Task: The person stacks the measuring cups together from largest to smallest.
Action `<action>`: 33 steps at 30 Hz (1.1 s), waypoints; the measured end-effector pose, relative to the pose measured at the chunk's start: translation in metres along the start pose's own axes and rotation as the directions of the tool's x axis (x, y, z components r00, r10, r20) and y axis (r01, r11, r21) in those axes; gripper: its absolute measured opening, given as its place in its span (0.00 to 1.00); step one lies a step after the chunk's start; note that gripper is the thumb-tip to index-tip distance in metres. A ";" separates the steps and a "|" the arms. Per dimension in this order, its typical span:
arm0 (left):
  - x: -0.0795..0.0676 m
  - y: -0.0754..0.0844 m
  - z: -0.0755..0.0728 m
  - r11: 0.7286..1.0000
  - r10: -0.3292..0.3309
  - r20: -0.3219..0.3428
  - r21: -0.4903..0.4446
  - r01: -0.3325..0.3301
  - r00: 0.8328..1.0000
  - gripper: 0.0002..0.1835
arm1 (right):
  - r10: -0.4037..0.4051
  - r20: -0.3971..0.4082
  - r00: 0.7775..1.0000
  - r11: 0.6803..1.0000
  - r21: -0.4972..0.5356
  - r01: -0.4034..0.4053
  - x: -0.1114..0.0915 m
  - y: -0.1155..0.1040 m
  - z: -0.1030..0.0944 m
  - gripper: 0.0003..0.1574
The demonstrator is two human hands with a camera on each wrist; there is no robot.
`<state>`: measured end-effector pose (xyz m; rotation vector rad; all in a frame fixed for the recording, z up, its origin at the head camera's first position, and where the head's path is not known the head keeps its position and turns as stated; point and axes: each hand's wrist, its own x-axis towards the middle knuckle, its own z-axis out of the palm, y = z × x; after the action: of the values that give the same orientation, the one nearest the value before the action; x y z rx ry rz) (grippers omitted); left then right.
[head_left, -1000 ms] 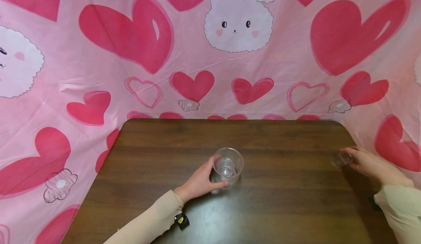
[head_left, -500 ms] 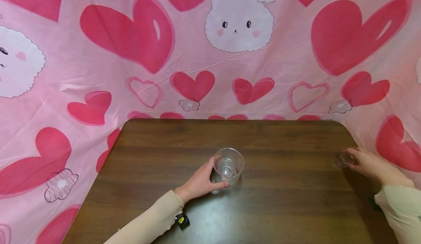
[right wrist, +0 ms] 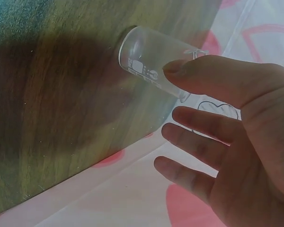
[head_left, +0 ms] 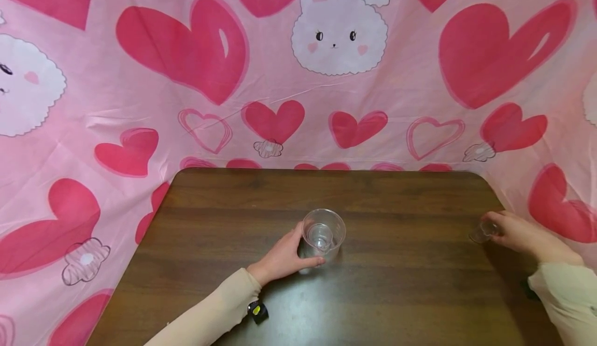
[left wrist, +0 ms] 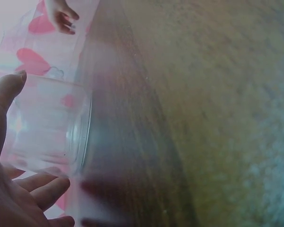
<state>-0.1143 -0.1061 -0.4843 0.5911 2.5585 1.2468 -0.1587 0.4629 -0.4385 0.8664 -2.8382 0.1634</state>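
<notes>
Near the middle of the table, a large clear beaker (head_left: pixel 337 240) stands upright, its round base showing through the open top. My left hand (head_left: pixel 282 258) holds it from the left side, thumb on the near wall and fingers behind; the left wrist view shows the thumb (left wrist: pixel 8 90) and fingers (left wrist: pixel 45 189) on opposite sides of it. Toward the right edge, my right hand (head_left: pixel 520 234) grips a small clear beaker (head_left: pixel 480 232) near its rim. White printed markings show on that small beaker in the right wrist view, its base right at the tabletop.
The brown wooden table (head_left: pixel 396 294) has rounded far corners. A pink cloth (head_left: pixel 261 87) with hearts and rabbits hangs behind it and along both sides. A dark strap device (head_left: pixel 258 312) sits on the left wrist.
My right hand and the small beaker shift a little, first rightward, then slightly back left and nearer. My left hand and the large beaker stay in place.
</notes>
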 end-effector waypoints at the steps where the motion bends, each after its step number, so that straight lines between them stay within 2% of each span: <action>1: 0.000 0.000 0.000 1.000 0.001 -0.001 -0.001 -0.001 1.000 0.52 | 0.000 0.009 1.000 1.000 0.006 0.000 0.000 0.000 -0.001 0.29; 8: 0.001 -0.001 -0.002 1.000 0.007 0.005 0.004 -0.007 1.000 0.52 | -0.014 0.056 0.998 0.997 0.076 0.009 0.002 -0.001 -0.001 0.24; 12: 0.001 -0.002 -0.003 1.000 0.014 0.004 0.010 -0.014 1.000 0.52 | 0.009 0.095 0.995 0.998 0.062 -0.014 0.005 -0.011 -0.006 0.24; 19: 0.001 -0.003 -0.002 1.000 0.026 0.001 0.014 -0.026 1.000 0.52 | 0.007 0.093 0.996 0.999 0.035 -0.010 0.009 -0.029 -0.011 0.25; 26: 0.001 -0.004 -0.002 1.000 0.024 -0.001 0.019 -0.024 1.000 0.52 | 0.062 0.185 0.981 0.995 0.066 -0.075 0.018 -0.040 -0.018 0.23; 33: 0.002 -0.004 -0.002 1.000 0.028 0.002 0.015 -0.028 1.000 0.52 | 0.022 0.135 0.991 0.997 0.067 -0.031 0.023 -0.049 -0.020 0.24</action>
<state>-0.1176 -0.1092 -0.4866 0.6325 2.5683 1.2366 -0.1478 0.4133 -0.4118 0.8853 -2.9864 0.2152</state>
